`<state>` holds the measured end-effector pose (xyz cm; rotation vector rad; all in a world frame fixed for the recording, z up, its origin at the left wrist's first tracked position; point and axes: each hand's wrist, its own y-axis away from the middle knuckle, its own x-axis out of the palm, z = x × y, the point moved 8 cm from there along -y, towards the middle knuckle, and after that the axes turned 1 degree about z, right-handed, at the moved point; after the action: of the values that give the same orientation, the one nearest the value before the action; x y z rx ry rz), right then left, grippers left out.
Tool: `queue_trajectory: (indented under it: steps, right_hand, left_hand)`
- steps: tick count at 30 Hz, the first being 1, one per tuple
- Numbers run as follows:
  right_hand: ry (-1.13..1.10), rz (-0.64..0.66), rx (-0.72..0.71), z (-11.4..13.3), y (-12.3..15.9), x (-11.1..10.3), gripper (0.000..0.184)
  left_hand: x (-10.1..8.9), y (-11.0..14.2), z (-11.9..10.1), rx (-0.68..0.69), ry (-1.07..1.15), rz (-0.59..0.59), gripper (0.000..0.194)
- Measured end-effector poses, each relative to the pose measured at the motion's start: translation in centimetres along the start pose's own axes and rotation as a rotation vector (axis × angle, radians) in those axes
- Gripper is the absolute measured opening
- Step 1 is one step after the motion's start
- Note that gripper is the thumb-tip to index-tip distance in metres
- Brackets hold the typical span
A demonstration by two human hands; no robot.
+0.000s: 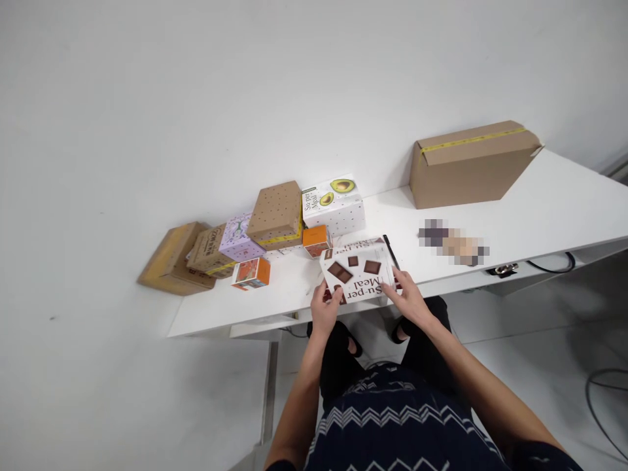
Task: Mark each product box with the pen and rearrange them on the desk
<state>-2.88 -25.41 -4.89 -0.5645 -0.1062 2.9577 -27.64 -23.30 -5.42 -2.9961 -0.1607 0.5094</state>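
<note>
A white "Su-per Meal" box (366, 271) printed with chocolate squares is between my two hands at the table's front edge, its lettering upside down to me. My left hand (326, 309) grips its near left corner, thumb on top. At the near right corner my right hand (408, 298) closes on the box the same way. A thin black object (387, 243) shows partly behind the box's right side. Just beyond the box's left end stands a small orange box (316, 241). The box's underside is hidden.
A white avocado box (333, 206), a dotted brown carton (275, 212), a lilac box (241, 237) and more cartons line the wall. Another orange box (251, 273) stands left. A large carton (471, 163) is at the right on the white table (554, 203); a blurred patch (454, 242) lies before it.
</note>
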Motion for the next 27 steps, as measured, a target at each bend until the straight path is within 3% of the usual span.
queue_trajectory:
  steps: [6,12,16,20,23,27]
  right_hand:
    - [0.093,0.003,0.086,-0.4,-0.1,-0.2,0.061]
    - [0.123,-0.055,0.062,-1.3,-0.3,-0.4,0.060]
    - [0.202,-0.078,0.067,-1.9,-2.8,-2.7,0.048]
    - [0.547,-0.016,0.231,-3.4,-6.7,-3.8,0.041]
    - [0.716,0.085,0.284,-3.9,-8.6,-2.8,0.036]
    - [0.780,0.143,0.317,-4.4,-9.2,-2.4,0.023]
  left_hand:
    - [0.3,-0.3,-1.2,-0.006,-0.164,0.094,0.043]
    - [1.3,-0.9,-0.7,0.016,-0.153,0.048,0.051]
    - [1.7,-1.3,0.3,-0.045,-0.148,0.002,0.061]
    - [2.1,-0.9,1.2,-0.084,-0.068,-0.025,0.076]
    - [2.0,-0.4,0.5,0.004,-0.085,-0.022,0.075]
    - [2.2,-0.2,-0.7,0.148,-0.200,0.065,0.060]
